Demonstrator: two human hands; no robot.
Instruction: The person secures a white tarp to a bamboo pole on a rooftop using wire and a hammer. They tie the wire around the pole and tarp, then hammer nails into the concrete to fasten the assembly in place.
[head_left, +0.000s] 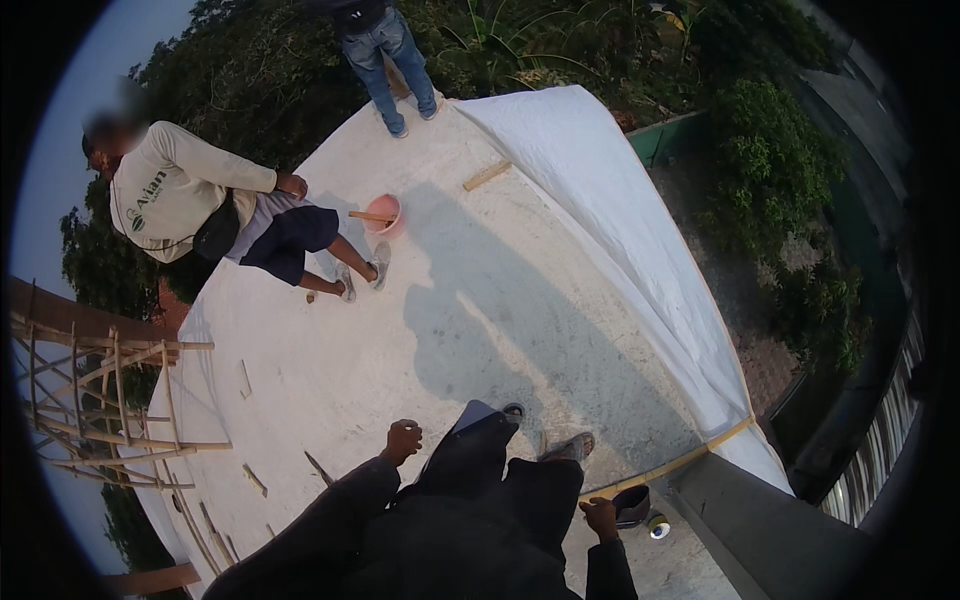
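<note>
My left hand [403, 440] hangs loosely curled beside my dark clothing, with no object visible in it, above the pale roof surface [330, 400]. My right hand [600, 518], low at the right, has bent fingers near the end of a long yellowish wooden strip [680, 460]; whether it grips the strip or something hidden is unclear. Just right of that hand sit a dark container [632, 505] and a small round yellow-and-white item [658, 526]. My sandalled feet show beyond my trousers.
A person [180, 190] stands at left near a pink bucket [390, 228]; another [385, 60] stands at the far edge. White sheeting [650, 290] lines the right edge above a drop. Bamboo scaffolding [120, 390], loose sticks and a grey wall [760, 530] flank me.
</note>
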